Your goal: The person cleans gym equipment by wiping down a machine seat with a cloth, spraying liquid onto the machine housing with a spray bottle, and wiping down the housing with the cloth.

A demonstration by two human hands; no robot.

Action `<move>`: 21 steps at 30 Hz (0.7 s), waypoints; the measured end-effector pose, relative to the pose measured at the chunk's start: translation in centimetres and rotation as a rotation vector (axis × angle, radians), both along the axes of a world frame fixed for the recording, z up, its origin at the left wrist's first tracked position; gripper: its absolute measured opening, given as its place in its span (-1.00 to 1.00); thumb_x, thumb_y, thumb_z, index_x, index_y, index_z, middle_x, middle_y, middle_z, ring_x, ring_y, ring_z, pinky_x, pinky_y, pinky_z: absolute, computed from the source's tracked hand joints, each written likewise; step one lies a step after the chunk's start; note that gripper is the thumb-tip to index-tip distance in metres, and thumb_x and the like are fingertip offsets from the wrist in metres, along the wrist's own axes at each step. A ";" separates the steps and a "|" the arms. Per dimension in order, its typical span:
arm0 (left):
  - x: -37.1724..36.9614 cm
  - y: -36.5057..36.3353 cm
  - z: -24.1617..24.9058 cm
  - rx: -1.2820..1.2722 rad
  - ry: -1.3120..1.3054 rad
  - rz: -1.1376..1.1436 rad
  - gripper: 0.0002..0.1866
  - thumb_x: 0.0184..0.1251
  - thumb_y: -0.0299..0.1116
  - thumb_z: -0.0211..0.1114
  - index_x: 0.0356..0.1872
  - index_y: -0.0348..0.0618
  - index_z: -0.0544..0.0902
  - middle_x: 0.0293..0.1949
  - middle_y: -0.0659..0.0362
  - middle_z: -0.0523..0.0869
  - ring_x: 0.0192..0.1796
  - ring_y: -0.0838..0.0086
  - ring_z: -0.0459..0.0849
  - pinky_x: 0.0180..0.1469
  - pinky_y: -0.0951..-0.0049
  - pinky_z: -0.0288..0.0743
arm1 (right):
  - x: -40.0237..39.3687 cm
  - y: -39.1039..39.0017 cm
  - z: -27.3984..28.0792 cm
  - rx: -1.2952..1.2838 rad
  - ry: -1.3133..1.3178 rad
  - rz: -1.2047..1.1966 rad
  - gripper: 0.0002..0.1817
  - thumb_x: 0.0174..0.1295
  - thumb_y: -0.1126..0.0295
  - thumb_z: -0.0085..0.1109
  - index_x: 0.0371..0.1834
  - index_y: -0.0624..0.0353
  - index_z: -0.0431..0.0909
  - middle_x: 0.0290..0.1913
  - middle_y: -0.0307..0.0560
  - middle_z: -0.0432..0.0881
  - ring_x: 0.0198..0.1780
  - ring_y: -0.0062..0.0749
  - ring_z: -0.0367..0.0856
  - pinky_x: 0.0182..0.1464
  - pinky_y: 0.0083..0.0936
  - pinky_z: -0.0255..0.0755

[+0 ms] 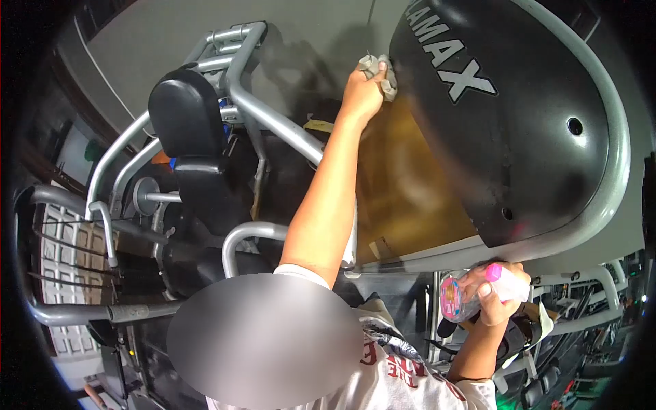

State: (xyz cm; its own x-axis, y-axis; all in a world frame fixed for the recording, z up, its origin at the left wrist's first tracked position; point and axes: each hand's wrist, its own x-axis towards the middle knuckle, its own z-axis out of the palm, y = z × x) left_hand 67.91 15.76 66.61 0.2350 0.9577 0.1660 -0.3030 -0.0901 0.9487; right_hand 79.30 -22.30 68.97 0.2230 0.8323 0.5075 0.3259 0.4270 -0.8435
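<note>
My left hand [367,85] is stretched far forward, its fingers closed on a crumpled light-grey cloth [389,87]. The cloth is at the edge of a large black machine cover [540,130] with white lettering, beside a brownish-yellow panel [403,184]. Lower right, my right hand [504,294] grips a clear bottle [452,298] with a pink top and a colourful label. This bottle is just below the machine's grey frame tube [547,244].
A gym machine with a black padded seat [186,113] and grey tubes [273,123] stands on the left. More gym equipment [581,318] is at the lower right. A grey wall [307,34] rises behind. A blurred oval covers part of the lower view.
</note>
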 end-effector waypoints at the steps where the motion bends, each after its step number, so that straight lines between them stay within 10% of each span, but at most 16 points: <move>1: -0.3 -1.2 0.4 -0.014 -0.037 -0.015 -0.67 0.62 -0.02 0.20 -0.06 -0.09 0.66 -0.32 0.33 0.67 -0.29 0.59 0.60 -0.27 0.48 0.48 | 0.1 -0.1 -0.2 -0.011 0.016 -0.003 -0.63 0.14 0.34 0.43 -0.19 0.46 0.57 -0.48 0.23 0.69 -0.65 -0.18 0.66 -0.58 -0.41 0.53; 12: -0.7 -9.6 -1.8 0.326 -0.108 0.085 -0.86 0.53 -0.37 0.25 -0.19 -0.21 0.51 -0.36 0.10 0.69 -0.24 0.33 0.71 -0.09 0.27 0.54 | 0.2 0.0 0.2 -0.042 0.016 0.038 -0.66 0.23 0.32 0.36 -0.20 0.49 0.63 -0.43 0.25 0.74 -0.63 -0.28 0.66 -0.59 -0.46 0.54; 15: -1.5 -14.3 -2.6 0.422 0.031 0.021 -0.91 0.55 -0.55 0.16 -0.13 -0.12 0.43 -0.21 0.30 0.60 -0.14 0.60 0.57 0.00 0.48 0.49 | 0.1 -0.2 0.2 -0.089 -0.004 0.008 -0.61 0.25 0.25 0.38 -0.16 0.48 0.63 -0.41 0.24 0.74 -0.60 -0.29 0.66 -0.57 -0.48 0.54; 21: -1.3 -23.7 -2.2 0.526 0.072 0.144 -0.72 0.42 -0.34 0.40 -0.26 -0.21 0.43 -0.38 -0.05 0.55 -0.35 0.06 0.62 -0.29 0.17 0.48 | -0.1 -0.3 -0.1 -0.021 0.117 0.088 -0.54 0.26 0.18 0.46 -0.09 0.46 0.65 -0.36 0.12 0.77 -0.45 -0.28 0.76 -0.38 -0.42 0.63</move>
